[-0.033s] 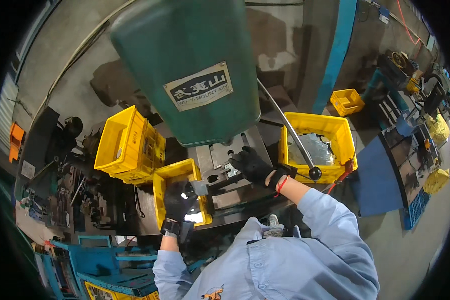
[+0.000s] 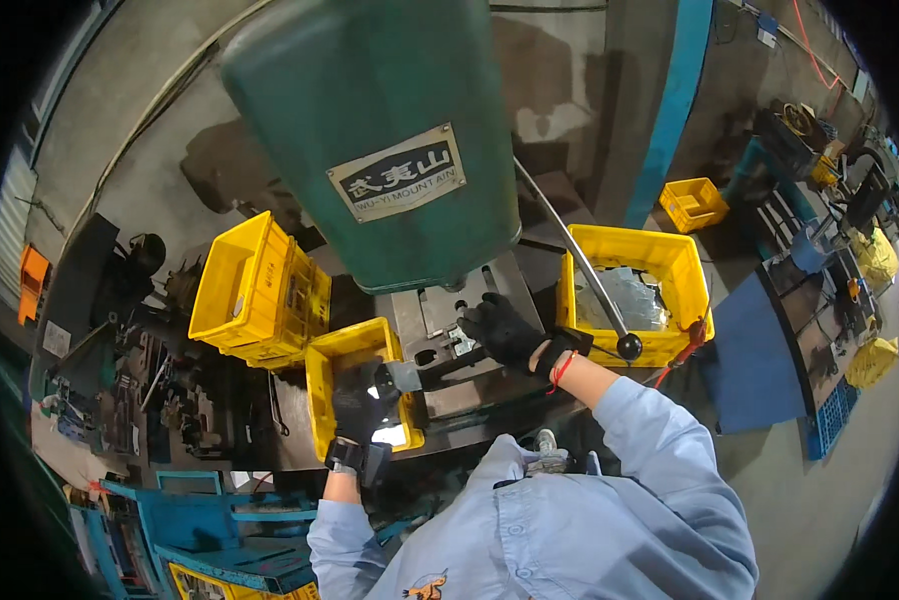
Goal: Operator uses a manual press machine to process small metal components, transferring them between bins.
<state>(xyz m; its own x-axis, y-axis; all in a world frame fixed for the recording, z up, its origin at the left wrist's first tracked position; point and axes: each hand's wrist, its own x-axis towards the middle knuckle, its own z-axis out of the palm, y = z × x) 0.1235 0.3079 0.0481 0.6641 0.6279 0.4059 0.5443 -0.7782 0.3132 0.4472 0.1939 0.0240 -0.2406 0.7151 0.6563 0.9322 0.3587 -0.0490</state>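
Note:
Both hands wear black gloves. My left hand (image 2: 362, 402) is over the near yellow bin (image 2: 320, 395), closed on a thin flat metal plate (image 2: 404, 376) that sticks out past the bin's right wall. Shiny pieces lie below it in the bin. My right hand (image 2: 505, 332) rests on the machine's metal bed with its fingers curled at a small bright metal fixture (image 2: 462, 343); the glove hides what the fingertips grip. Above both hands stands the green machine head (image 2: 370, 110).
A long lever with a black ball knob (image 2: 629, 347) slants beside my right wrist, across a yellow bin (image 2: 690, 265) of flat metal plates. Stacked yellow bins (image 2: 260, 290) stand at the left. A blue metal frame (image 2: 220, 550) is low on the left.
My left hand with the metal plate has shifted very slightly. My right hand stays in place.

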